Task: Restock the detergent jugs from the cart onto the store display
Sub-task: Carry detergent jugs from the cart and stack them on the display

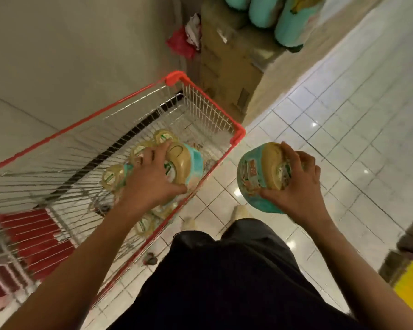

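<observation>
A wire shopping cart (202, 90) with a red rim stands at the left and holds several teal detergent jugs with tan tops. My left hand (150, 177) reaches into the cart and grips one jug (188, 163) by its tan top. To the right of the cart, over the tiled floor, my right hand (296, 182) holds a second teal jug (253, 179) by its top. More teal jugs (279, 17) stand on the display at the upper right.
A tan display block (227, 63) stands beyond the cart's far end. A red bag (181, 42) lies between the wall and the display. White glossy floor tiles (355, 129) spread out on the right. A yellow mat (408, 284) lies at the lower right.
</observation>
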`<state>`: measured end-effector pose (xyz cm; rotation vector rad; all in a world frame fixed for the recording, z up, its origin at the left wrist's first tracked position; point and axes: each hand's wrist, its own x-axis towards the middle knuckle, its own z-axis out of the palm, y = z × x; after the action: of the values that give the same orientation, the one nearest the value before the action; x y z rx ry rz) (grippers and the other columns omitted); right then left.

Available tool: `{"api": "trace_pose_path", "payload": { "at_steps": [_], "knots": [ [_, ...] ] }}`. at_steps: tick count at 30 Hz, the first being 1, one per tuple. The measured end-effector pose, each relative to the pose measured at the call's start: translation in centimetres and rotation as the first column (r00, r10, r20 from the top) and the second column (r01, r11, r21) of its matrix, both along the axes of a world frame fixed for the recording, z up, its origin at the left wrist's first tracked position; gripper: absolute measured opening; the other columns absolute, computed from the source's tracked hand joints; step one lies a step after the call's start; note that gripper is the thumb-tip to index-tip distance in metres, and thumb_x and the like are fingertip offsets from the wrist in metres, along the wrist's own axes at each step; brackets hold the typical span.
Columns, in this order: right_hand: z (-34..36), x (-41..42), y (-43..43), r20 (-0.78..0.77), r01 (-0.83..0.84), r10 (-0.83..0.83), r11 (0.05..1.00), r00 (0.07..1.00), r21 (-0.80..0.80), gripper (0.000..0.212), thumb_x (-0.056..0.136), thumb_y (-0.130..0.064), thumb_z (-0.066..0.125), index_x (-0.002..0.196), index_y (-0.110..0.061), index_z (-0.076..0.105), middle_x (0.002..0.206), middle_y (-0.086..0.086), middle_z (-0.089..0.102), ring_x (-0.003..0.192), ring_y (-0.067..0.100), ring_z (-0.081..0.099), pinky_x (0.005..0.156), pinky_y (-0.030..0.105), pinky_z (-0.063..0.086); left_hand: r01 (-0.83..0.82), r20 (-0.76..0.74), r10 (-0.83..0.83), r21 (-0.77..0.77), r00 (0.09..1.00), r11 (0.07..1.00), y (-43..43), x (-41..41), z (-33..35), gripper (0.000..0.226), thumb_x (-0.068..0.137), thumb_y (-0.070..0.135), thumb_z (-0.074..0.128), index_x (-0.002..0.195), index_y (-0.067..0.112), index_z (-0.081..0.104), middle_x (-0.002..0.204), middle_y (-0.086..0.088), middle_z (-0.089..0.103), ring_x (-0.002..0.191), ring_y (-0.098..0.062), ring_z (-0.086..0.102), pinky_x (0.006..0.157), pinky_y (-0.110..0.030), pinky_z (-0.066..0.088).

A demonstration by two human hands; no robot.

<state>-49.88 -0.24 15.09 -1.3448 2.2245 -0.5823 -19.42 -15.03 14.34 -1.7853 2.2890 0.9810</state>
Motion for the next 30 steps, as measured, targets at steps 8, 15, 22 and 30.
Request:
{"api": "trace_pose_path", "payload": {
  "at_steps": [8,15,22,30],
  "knots": [
    [0.1,-10.7,12.0,0.041,0.344,-0.343,0.939,0.938,-0.016,0.115,0.061,-0.056,0.084,0.160,-0.040,0.028,0.151,0.001,0.031,0.136,0.028,0.033,0.110,0.058,0.044,0.210,-0.053,-0.206,0.076,0.977,0.975,2.5,-18.4,0.1,0.129,0.041,0.071,0.076,0.153,0.053,0.015,0.151,-0.008,0.037,0.125,-0.040,0.055,0.101,-0.051,0.050],
    [-0.4,-23.8,20.4,0.091,0.494,-0.494,0.869,0.865,0.020,0.116,0.063,-0.043,0.094,0.158,-0.043,0.028,0.152,-0.001,0.030,0.137,0.027,0.032,0.111,0.061,0.043,0.315,-0.037,-0.313,0.115,0.949,0.942,5.7,-35.1,-1.2,0.128,0.038,0.078,0.072,0.151,0.052,0.018,0.147,-0.010,0.042,0.134,-0.036,0.048,0.113,-0.054,0.043],
    [-0.2,-36.3,22.2,0.079,0.545,-0.545,0.838,0.835,0.027,0.115,0.063,-0.047,0.090,0.159,-0.043,0.027,0.151,-0.002,0.032,0.135,0.025,0.034,0.109,0.058,0.046,0.414,-0.065,-0.410,0.092,0.910,0.905,5.6,-49.4,-2.1,0.122,0.060,0.052,0.094,0.154,0.051,0.017,0.155,-0.005,0.034,0.135,-0.035,0.046,0.107,-0.054,0.045],
    [-0.7,-50.9,14.8,0.112,0.544,-0.545,0.838,0.831,0.045,0.116,0.055,-0.066,0.074,0.158,-0.047,0.024,0.152,-0.004,0.030,0.137,0.024,0.034,0.111,0.056,0.046,0.474,-0.063,-0.469,0.093,0.881,0.876,-1.1,-65.7,-3.3,0.124,0.057,0.056,0.091,0.154,0.052,0.013,0.155,-0.005,0.037,0.131,-0.036,0.051,0.106,-0.061,0.048]
  ]
}}
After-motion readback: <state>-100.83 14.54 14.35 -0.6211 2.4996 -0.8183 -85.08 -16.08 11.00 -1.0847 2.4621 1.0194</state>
